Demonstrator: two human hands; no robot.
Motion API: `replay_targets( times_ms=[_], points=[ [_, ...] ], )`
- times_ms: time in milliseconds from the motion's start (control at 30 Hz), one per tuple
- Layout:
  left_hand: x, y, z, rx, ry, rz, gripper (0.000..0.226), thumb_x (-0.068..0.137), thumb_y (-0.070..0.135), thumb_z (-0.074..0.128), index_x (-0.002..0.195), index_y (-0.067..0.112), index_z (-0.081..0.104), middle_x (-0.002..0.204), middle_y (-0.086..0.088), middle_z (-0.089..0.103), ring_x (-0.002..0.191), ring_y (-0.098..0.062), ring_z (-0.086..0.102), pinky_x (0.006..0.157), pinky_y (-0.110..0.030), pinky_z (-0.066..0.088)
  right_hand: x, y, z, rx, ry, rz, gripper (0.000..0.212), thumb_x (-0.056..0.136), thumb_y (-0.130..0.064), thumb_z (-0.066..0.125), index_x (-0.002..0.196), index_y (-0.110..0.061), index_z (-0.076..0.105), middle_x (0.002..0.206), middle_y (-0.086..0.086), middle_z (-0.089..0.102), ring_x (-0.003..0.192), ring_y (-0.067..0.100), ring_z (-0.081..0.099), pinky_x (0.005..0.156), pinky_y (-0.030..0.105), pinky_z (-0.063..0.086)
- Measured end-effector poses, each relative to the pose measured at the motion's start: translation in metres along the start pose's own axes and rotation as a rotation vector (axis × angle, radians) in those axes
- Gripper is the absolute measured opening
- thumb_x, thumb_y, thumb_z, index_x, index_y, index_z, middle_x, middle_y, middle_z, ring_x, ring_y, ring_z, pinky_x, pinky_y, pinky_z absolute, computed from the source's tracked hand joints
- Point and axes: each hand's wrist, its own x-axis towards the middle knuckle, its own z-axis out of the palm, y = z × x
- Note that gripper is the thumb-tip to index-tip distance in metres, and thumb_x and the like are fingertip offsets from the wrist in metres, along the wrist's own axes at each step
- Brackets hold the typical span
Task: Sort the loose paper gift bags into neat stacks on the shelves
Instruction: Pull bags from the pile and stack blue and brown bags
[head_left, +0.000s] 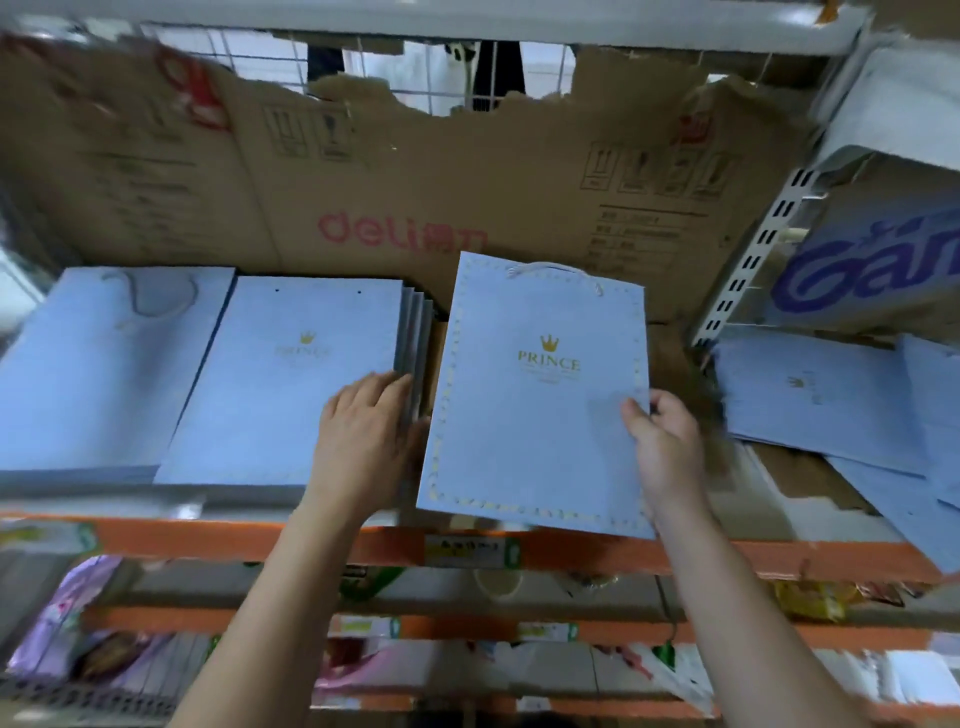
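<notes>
Evidently right hand (662, 447) pinches bordered bag (537, 395) by its right edge, near shelf front edge (260, 540); left hand (363, 431), fingers flat, steadies middle stack (291, 384) for squaring.

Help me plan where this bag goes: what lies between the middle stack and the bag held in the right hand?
In the head view, the left hand rests on the middle stack's right edge; behind it, a narrow strip of bare cardboard separates it from the held bag.
</notes>
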Motion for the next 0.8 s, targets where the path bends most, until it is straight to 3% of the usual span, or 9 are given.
replay_targets(
  times_ms=[133,333,433,533,667,800],
  points=[
    [-0.02,-0.069,-0.018,0.001,0.082,-0.154,0.053,0.093,0.044,0.039,0.127,0.008,0.057,0.133,-0.013,0.055,0.121,-0.036,0.05,0.099,-0.05,0.038,-0.011,-0.006,0.064,0.027,-0.132,0.011,0.002,0.091,-0.023,0.06,0.089,-0.023,0.061,0.093,0.004,0.072,0.086,0.027,0.07,0.078,0.046,0.056],
    [-0.052,-0.155,-0.035,0.006,0.138,-0.336,0.039,0.096,0.031,0.05,0.123,0.005,0.059,0.13,-0.017,0.056,0.114,-0.039,0.054,0.095,-0.051,0.04,-0.034,-0.015,0.161,-0.034,-0.279,-0.016,0.006,0.096,-0.023,0.056,0.091,-0.027,0.056,0.102,0.006,0.069,0.089,0.025,0.068,0.077,0.044,0.057],
    [-0.063,-0.184,-0.041,-0.009,0.147,-0.326,0.049,0.093,0.043,0.035,0.113,0.007,0.061,0.122,-0.015,0.059,0.108,-0.037,0.055,0.091,-0.049,0.042,-0.045,-0.019,0.203,-0.071,-0.312,-0.035,0.007,0.096,-0.022,0.055,0.092,-0.028,0.053,0.102,0.006,0.068,0.091,0.026,0.067,0.079,0.049,0.056],
    [-0.067,-0.201,-0.046,-0.032,0.166,-0.287,0.046,0.093,0.042,0.033,0.108,0.008,0.06,0.116,-0.011,0.058,0.105,-0.034,0.054,0.088,-0.045,0.043,-0.049,-0.022,0.23,-0.133,-0.322,-0.053,0.009,0.094,-0.023,0.059,0.099,-0.021,0.052,0.102,0.004,0.067,0.091,0.024,0.067,0.08,0.051,0.055],
    [-0.065,-0.21,-0.051,-0.062,0.195,-0.211,0.037,0.094,0.038,0.034,0.103,0.01,0.058,0.11,-0.007,0.056,0.1,-0.03,0.052,0.085,-0.041,0.041,-0.049,-0.027,0.241,-0.329,-0.276,-0.162,0.02,0.088,-0.034,0.066,0.089,-0.023,0.049,0.088,0.0,0.067,0.078,0.021,0.066,0.067,0.046,0.056],
    [-0.06,-0.215,-0.049,-0.087,0.178,-0.193,0.04,0.095,0.04,0.033,0.106,0.012,0.058,0.116,-0.007,0.056,0.109,-0.03,0.051,0.091,-0.044,0.04,-0.049,-0.027,0.24,-0.7,-0.116,-0.276,0.045,0.08,-0.055,0.068,0.085,-0.016,0.046,0.069,-0.003,0.049,0.061,0.02,0.049,0.048,0.031,0.03]
  ],
)
